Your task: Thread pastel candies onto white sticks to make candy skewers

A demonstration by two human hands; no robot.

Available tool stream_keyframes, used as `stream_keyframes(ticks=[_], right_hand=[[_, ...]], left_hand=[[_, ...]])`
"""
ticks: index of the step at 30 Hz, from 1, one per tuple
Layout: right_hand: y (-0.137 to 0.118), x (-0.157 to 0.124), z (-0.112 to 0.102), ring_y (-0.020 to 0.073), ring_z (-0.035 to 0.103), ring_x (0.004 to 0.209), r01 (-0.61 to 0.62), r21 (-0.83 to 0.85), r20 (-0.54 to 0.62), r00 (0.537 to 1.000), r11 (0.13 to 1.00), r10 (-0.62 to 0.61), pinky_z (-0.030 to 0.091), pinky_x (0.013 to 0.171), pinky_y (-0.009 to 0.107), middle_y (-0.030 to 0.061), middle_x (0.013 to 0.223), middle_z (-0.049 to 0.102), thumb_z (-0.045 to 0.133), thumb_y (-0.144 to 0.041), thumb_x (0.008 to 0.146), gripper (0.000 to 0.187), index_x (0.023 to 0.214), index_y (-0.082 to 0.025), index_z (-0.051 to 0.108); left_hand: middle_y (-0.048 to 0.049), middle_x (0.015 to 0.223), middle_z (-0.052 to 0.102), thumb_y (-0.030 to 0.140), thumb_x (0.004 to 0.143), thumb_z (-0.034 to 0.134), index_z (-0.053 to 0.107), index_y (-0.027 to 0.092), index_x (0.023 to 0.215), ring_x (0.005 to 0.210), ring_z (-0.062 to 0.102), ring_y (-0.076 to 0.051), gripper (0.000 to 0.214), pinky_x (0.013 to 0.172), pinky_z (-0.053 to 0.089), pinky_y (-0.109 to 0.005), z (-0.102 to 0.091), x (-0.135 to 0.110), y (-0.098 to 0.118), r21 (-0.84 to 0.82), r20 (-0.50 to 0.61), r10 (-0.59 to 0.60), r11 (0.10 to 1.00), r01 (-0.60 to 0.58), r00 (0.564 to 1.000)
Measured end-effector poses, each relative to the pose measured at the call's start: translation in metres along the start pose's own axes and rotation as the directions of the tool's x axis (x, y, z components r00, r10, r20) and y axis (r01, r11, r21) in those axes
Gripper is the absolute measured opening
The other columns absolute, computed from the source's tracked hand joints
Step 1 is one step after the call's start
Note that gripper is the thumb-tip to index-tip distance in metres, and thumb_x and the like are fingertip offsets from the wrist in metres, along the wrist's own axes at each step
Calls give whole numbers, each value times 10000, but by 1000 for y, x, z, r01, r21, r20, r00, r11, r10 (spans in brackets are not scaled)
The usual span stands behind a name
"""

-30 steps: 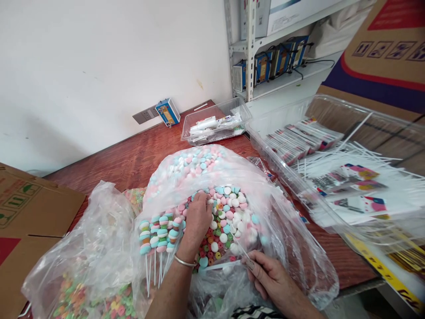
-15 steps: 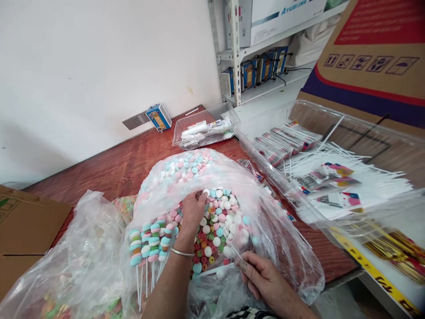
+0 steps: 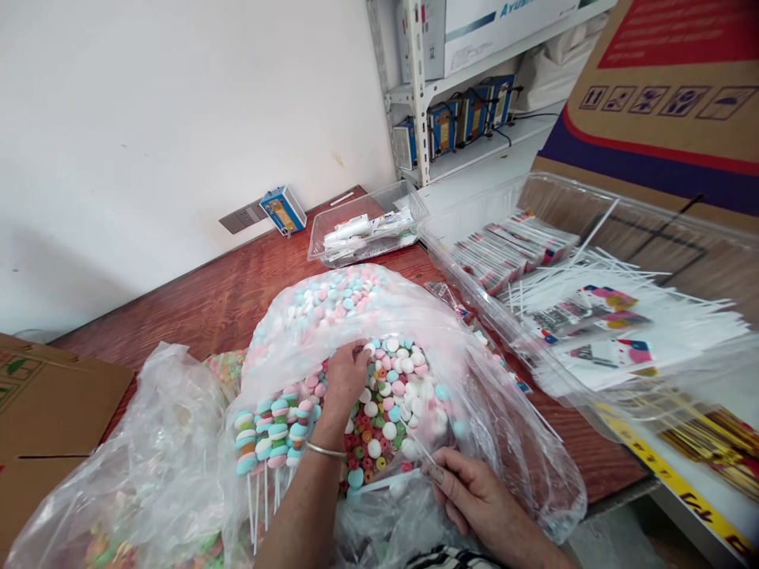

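My left hand (image 3: 349, 378), with a bangle at the wrist, reaches into a big open plastic bag (image 3: 332, 320) of candies. Its fingers are curled together at the edge of the pink, white and blue round candies (image 3: 409, 386); whatever they pinch is hidden. Among these candies lie small coloured ring candies (image 3: 363, 442). Low on the right, my right hand (image 3: 471, 494) pinches a thin white stick (image 3: 428, 457), its tip pointing up and left toward the candies. Several finished candy skewers (image 3: 276, 435) on white sticks lie left of my left forearm.
A clear tray (image 3: 504, 332) on the right holds white sticks and printed wrappers. Behind the bag stands a smaller clear tray (image 3: 317, 249) with packaging. Gold ties (image 3: 711, 442) lie at the lower right. Cardboard boxes (image 3: 65, 387) stand left; another plastic bag (image 3: 160, 442) spreads nearby.
The view has shifted slightly. Both hands stay in nearly the same places, the left among the candies and the right on the stick.
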State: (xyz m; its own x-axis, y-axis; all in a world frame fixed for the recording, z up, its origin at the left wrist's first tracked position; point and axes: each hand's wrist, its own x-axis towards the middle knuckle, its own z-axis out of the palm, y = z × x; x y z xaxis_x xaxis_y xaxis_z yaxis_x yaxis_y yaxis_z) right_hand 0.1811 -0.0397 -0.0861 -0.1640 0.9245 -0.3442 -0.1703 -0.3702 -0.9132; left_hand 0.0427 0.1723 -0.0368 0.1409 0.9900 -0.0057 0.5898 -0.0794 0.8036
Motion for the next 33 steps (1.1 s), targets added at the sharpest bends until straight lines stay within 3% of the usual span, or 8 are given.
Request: stream_keyframes(ticks=[7, 14, 19, 26, 33], right_hand=[[-3, 0, 0, 39, 365, 404, 5, 4, 7, 1000, 1000, -5, 208, 395, 183, -69, 609, 474, 459, -589, 932, 432, 775, -189, 511], [-5, -1, 0, 38, 367, 386, 11, -4, 8, 1000, 1000, -11, 207, 389, 184, -72, 603, 473, 459, -613, 919, 449, 770, -192, 507], [-4, -1, 0, 42, 371, 394, 17, -1, 12, 1000, 1000, -17, 212, 396, 189, -70, 610, 483, 460, -598, 926, 431, 785, -195, 520], [-9, 0, 1, 42, 361, 386, -7, 16, 8, 1000, 1000, 6, 206, 380, 186, -76, 580, 457, 473, -632, 901, 462, 753, -196, 509], [-6, 1, 2, 37, 356, 377, -9, 24, -3, 1000, 1000, 9, 187, 375, 184, -76, 565, 457, 495, -667, 868, 498, 720, -192, 495]], left_hand=[[-52, 768, 725, 299, 804, 584, 699, 141, 945, 684, 678, -179, 241, 695, 565, -326, 2, 5, -9, -202, 30, -137, 969, 141, 990], [-61, 816, 731, 279, 824, 562, 677, 136, 982, 660, 677, -161, 242, 694, 582, -335, 7, 11, -20, -321, -4, -188, 931, 176, 982], [-54, 829, 736, 288, 806, 597, 683, 159, 947, 692, 683, -166, 210, 698, 570, -317, 11, 11, -24, -254, -40, -155, 957, 140, 987], [-32, 760, 716, 261, 758, 633, 676, 186, 815, 718, 659, -182, 104, 747, 527, -332, 13, 7, -14, -87, -69, -57, 995, 51, 996], [-30, 793, 674, 284, 754, 631, 617, 174, 854, 742, 625, -175, 149, 749, 497, -323, 21, 2, -13, -37, -76, 19, 999, -22, 997]])
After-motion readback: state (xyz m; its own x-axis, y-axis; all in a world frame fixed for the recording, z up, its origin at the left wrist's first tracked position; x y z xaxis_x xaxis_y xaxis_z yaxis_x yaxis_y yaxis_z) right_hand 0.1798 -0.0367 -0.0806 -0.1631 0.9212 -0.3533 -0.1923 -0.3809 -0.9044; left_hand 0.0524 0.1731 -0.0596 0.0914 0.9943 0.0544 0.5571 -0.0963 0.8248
